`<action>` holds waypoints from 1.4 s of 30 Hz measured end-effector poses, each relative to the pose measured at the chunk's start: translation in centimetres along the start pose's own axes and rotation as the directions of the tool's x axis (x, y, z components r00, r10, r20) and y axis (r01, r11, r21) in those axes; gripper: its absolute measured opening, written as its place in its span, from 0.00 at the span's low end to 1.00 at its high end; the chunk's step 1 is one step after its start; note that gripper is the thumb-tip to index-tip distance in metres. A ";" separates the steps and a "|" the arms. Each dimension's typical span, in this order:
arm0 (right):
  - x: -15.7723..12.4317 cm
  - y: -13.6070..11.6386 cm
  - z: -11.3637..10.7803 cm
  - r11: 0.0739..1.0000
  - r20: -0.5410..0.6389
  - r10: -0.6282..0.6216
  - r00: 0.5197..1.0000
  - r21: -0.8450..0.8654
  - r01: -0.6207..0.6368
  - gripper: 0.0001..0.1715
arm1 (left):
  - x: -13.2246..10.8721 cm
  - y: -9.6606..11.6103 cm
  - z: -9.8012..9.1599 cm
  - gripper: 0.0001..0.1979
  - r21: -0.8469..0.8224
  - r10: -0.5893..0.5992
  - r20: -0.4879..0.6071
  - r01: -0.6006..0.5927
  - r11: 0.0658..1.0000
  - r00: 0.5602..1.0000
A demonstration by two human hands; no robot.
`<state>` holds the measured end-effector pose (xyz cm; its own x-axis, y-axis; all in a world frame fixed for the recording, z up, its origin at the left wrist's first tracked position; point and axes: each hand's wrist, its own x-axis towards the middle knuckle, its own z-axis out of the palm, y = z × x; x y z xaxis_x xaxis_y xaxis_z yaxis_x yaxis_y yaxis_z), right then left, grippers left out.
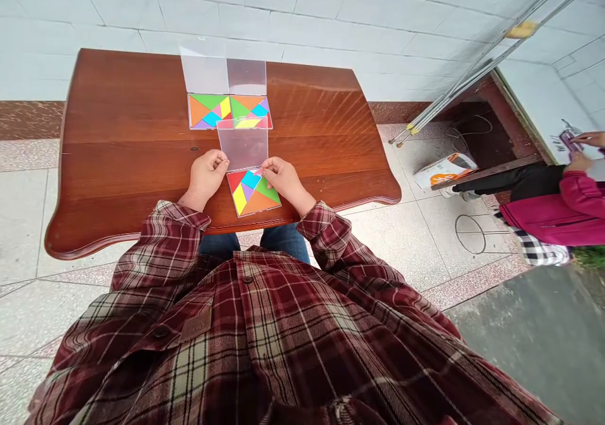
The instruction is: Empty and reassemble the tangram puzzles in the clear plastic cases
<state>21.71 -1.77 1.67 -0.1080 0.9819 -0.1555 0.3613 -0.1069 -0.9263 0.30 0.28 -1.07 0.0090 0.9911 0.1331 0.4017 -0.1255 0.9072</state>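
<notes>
A tangram case (229, 111) lies behind a second case (253, 192) on the table (321, 141).

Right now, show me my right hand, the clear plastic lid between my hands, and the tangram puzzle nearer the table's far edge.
Right hand (282, 178): head view, on the back of the hand.
Clear plastic lid (242, 145): head view, on the middle of the panel.
Far tangram puzzle (230, 111): head view, on the middle of the coloured pieces.

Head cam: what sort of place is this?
Probably a tiled porch outside a building: white wall tiles, a speckled tile floor, and grey concrete ground just beyond its edge.
</notes>
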 end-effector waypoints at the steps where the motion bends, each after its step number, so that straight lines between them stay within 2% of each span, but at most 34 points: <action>1: 0.0 -0.1 0.0 1.000 0.005 0.005 1.000 -0.011 -0.005 0.02 | 0.0 0.0 0.0 0.02 -0.006 0.002 0.000 -0.002 1.000 1.000; 8: -0.2 -0.5 0.4 0.995 -0.005 0.068 0.998 -0.071 -0.068 0.06 | -0.2 0.1 -0.1 0.02 0.000 0.029 -0.012 -0.029 1.000 1.000; 14: -0.2 -0.4 0.5 0.986 0.031 0.071 0.997 -0.150 -0.066 0.05 | -0.2 -0.1 -0.1 0.02 0.008 0.032 -0.013 -0.032 0.999 0.999; 21: 0.2 -0.7 0.1 0.909 0.000 -0.026 1.000 -0.415 0.024 0.06 | -0.1 -0.2 -0.1 0.02 0.003 0.015 0.001 -0.015 1.000 1.000; 25: 0.4 -0.7 -0.1 0.857 0.013 -0.018 1.000 -0.516 0.022 0.07 | -0.1 -0.1 -0.2 0.02 0.004 0.014 -0.002 -0.014 1.000 1.000; 31: 0.3 -0.7 -0.7 0.859 0.022 -0.013 1.000 -0.511 0.022 0.07 | -0.2 0.2 -0.2 0.02 0.004 -0.008 0.006 0.008 1.000 1.000; 36: -0.2 -1.0 -1.0 0.873 0.015 -0.059 0.998 -0.484 0.059 0.09 | -0.2 0.1 -0.2 0.02 0.008 -0.005 0.002 0.005 1.000 1.000; 42: -0.8 -1.4 0.1 0.833 0.105 -0.101 0.989 -0.534 0.142 0.14 | -0.2 0.4 -0.3 0.02 0.016 -0.001 0.001 0.001 1.000 1.000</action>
<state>21.20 -2.44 3.02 -0.2410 0.9657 -0.0964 0.7805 0.1338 -0.6106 0.19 0.00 -0.62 0.0099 0.9912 0.1318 0.4160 -0.1239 0.9009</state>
